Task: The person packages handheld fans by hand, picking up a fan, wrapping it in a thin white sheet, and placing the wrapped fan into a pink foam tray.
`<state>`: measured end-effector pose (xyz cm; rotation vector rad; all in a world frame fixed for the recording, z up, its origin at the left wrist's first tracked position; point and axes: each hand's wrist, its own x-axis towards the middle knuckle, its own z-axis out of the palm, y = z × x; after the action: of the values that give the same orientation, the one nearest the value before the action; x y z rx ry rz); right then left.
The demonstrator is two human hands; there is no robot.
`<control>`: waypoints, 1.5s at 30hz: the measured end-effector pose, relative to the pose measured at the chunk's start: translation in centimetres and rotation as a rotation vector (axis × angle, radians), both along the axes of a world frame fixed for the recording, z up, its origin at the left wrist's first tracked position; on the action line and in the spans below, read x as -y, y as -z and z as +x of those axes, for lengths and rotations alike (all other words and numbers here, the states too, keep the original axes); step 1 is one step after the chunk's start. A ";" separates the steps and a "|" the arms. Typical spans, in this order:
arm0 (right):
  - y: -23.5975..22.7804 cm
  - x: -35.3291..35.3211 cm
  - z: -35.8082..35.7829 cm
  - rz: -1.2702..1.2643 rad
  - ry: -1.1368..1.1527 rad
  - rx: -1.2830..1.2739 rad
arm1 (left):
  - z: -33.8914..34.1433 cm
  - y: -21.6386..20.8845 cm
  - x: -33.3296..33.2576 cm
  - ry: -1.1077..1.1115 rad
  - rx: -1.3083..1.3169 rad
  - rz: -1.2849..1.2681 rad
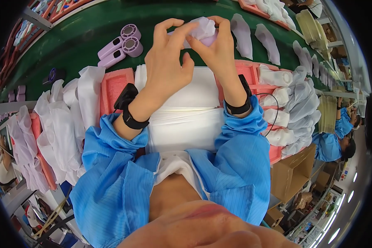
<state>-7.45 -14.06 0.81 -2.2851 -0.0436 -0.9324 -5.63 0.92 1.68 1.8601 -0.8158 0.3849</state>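
My left hand (166,62) and my right hand (217,46) are raised together over the green conveyor belt (87,29). Both pinch a small lilac object wrapped in a white foam pouch (205,29); most of the object is hidden by the pouch and my fingers. Black wristbands sit on both wrists, above blue sleeves. Under my forearms lies a stack of flat white foam sheets (186,111). Two lilac handheld fans (122,44) lie bare on the belt to the left of my hands.
Pink foam trays (113,84) hold white pouches at left and wrapped items (285,103) at right. More wrapped items (252,37) ride the belt. Cardboard boxes (293,173) stand at lower right. A co-worker in blue (335,140) sits at the right.
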 end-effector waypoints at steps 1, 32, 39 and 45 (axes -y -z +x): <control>0.1 -0.2 -0.1 0.081 0.011 -0.022 | 0.0 0.1 0.2 0.000 0.001 -0.001; 0.2 -0.6 -0.5 -0.206 0.150 -0.069 | 3.1 1.4 -1.0 -0.098 -0.033 -0.403; -0.5 -1.0 -0.6 -0.373 0.208 0.035 | 3.5 1.2 -1.1 0.030 -0.306 -0.694; 0.1 -1.5 -0.6 -0.421 0.211 0.055 | 3.0 1.2 -1.1 0.135 -0.464 -0.829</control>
<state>-8.02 -12.57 0.71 -2.6886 -0.0243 -1.1858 -2.60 1.98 0.53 1.0442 -0.3647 0.1500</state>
